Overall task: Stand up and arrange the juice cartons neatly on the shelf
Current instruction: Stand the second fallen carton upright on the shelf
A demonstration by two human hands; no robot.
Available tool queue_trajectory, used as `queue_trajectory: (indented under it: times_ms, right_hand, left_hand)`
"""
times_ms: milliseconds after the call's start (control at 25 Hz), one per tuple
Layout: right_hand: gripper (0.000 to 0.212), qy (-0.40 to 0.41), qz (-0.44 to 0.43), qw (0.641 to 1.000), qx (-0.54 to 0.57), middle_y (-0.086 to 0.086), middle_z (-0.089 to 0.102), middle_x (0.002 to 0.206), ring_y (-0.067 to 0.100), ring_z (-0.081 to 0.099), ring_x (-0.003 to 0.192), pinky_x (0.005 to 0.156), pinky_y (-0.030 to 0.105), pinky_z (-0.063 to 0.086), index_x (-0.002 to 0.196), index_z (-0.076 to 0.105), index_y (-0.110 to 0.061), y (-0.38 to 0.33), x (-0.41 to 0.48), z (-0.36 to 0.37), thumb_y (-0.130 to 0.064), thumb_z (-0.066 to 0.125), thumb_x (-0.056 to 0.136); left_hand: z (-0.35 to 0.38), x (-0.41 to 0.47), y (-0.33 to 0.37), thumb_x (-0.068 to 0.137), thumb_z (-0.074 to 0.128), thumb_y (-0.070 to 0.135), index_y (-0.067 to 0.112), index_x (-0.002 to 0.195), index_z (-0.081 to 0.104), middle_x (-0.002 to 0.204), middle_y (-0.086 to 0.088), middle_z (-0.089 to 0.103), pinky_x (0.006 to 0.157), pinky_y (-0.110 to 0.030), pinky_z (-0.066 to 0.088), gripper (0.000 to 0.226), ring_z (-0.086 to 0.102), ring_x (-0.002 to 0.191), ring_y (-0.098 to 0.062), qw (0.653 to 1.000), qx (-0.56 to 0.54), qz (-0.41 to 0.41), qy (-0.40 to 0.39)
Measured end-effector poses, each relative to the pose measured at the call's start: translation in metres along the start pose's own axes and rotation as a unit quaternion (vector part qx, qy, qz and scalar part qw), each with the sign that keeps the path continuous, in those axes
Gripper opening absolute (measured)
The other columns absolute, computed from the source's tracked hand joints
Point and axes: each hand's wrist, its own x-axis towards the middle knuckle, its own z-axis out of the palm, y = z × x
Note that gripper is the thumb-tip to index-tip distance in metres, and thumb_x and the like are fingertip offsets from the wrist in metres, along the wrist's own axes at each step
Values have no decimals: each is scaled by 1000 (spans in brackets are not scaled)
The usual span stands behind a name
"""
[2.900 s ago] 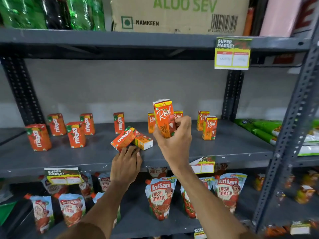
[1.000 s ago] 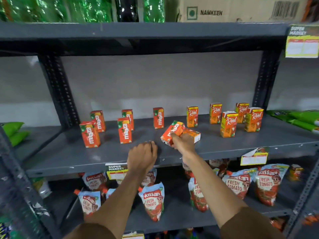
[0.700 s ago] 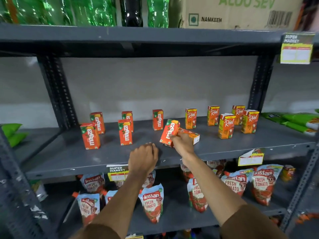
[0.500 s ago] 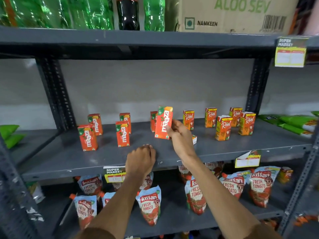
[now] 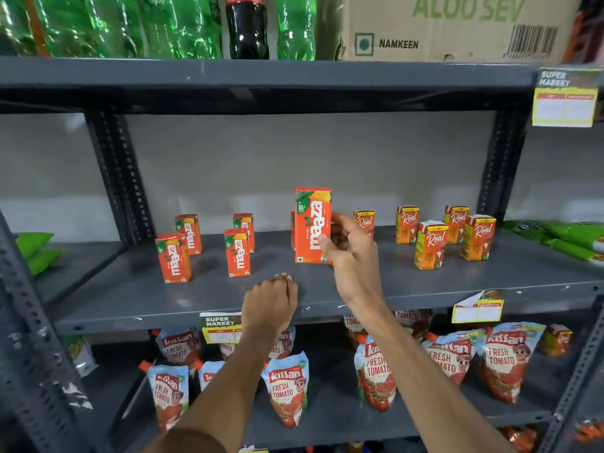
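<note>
My right hand (image 5: pixel 351 256) grips an orange Maaza juice carton (image 5: pixel 310 223) and holds it upright at the middle of the grey shelf (image 5: pixel 425 289), its base close to the shelf surface. My left hand (image 5: pixel 271 304) rests on the shelf's front edge with the fingers curled and nothing in it. To the left, several Maaza cartons (image 5: pixel 173 258) stand in two loose rows. Several Real cartons (image 5: pixel 429 245) stand upright to the right. One more Maaza carton (image 5: pixel 293 230) is partly hidden behind the held one.
Green and dark bottles (image 5: pixel 245 24) and a cardboard box (image 5: pixel 457 24) sit on the shelf above. Tomato sauce pouches (image 5: pixel 287 387) fill the shelf below. Green packets (image 5: pixel 562 237) lie at the right, and price tags (image 5: pixel 563 96) hang from the shelf edges.
My right hand picked the fallen Maaza carton off the shelf, turned it upright and lifted it slightly. My left hand stayed on the shelf edge.
</note>
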Motion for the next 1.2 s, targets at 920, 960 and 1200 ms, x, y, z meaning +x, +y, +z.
queue_trajectory:
  times_ms: [920, 960, 1200]
  right_hand:
    - [54, -89, 149, 972, -159, 11, 62, 132, 27, 60, 124, 102, 44, 51, 138, 46, -14, 123, 66, 60, -13, 69, 90]
    - [60, -84, 131, 973, -168, 9, 60, 132, 25, 57, 126, 103, 43, 50, 140, 45, -16, 121, 63, 55, -14, 73, 87]
    - [76, 44, -46, 919, -390, 7, 49, 135, 26, 41, 128, 107, 39, 39, 145, 39, -14, 112, 73, -29, -37, 75, 82]
  left_hand:
    - [11, -1, -3, 96, 41, 32, 15, 74, 63, 76, -1, 71, 56, -26, 38, 36, 64, 59, -20, 1000, 5, 3, 15]
    - [10, -1, -3, 97, 41, 32, 15, 74, 63, 75, -2, 70, 56, -24, 36, 36, 62, 58, -20, 1000, -14, -2, 16]
    - [5, 6, 21, 94, 50, 30, 15, 102, 67, 97, -4, 73, 62, -25, 42, 24, 68, 79, -23, 991, -107, 65, 52]
